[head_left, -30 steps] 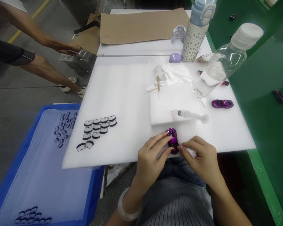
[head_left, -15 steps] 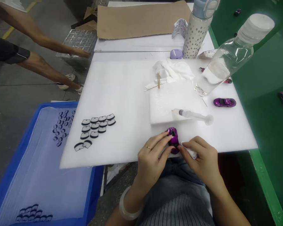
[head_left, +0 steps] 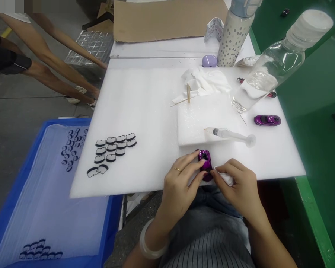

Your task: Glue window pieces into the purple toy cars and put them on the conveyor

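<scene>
One purple toy car (head_left: pixel 207 163) in left hand (head_left: pixel 179 186); wrapper (head_left: pixel 214 29) markings unreadably small.

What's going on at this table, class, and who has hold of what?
A person's left hand holds a purple toy car near the table's front edge, while the right hand pinches a white wad close against the car's side. Just beyond, a syringe lies partly across a white block; another purple car sits farther right.
</scene>
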`<action>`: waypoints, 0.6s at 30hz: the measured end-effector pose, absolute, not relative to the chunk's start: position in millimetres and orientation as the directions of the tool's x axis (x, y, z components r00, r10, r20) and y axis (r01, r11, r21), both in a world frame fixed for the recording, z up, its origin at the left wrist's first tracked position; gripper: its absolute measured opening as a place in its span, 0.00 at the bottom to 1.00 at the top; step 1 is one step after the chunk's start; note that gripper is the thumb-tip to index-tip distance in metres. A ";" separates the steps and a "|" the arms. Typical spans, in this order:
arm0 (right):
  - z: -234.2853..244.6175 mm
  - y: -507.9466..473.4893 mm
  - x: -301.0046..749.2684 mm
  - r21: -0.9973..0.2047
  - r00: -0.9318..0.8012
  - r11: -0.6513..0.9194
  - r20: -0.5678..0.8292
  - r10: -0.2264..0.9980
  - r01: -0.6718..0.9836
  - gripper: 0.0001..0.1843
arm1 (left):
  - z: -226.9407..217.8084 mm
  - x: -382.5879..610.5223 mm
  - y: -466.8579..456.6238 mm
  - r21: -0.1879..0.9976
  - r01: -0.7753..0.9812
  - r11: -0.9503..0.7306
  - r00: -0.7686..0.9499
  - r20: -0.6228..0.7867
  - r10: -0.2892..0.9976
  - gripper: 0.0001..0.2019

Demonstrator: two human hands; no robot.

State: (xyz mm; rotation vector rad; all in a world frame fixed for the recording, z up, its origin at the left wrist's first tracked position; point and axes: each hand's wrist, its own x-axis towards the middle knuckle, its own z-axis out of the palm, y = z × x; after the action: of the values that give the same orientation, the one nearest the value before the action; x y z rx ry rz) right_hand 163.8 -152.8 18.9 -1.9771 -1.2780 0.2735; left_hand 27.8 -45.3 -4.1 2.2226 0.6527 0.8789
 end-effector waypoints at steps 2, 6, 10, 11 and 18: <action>20.3 -151.2 165.0 -0.683 0.468 -0.228 0.188 0.864 0.694 0.07 | -4.9 28.6 -44.7 0.716 0.201 -0.668 0.660 0.405 0.633 0.10; 21.6 -149.2 169.5 -0.673 0.433 -0.237 0.137 0.891 0.700 0.09 | -4.7 26.7 -42.1 0.711 0.196 -0.676 0.667 0.409 0.623 0.09; 19.8 -154.3 174.4 -0.697 0.367 -0.143 0.183 0.912 0.703 0.04 | -3.1 19.6 -38.2 0.744 0.161 -0.648 0.741 0.343 0.577 0.18; 19.2 -157.0 176.5 -0.690 0.356 -0.111 0.224 0.907 0.715 0.04 | -3.1 18.2 -37.9 0.745 0.162 -0.647 0.752 0.332 0.570 0.21; 18.3 -174.0 219.3 -0.410 0.551 -0.376 0.516 0.656 0.831 0.07 | -11.9 23.5 -47.0 0.667 0.210 -0.715 0.672 0.433 0.601 0.19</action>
State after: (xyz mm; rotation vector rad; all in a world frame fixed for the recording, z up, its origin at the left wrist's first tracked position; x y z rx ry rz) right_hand 219.3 -174.0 18.3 -2.1454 -1.1909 -0.3524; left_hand 23.5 -47.0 -11.9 2.3013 0.6235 0.8792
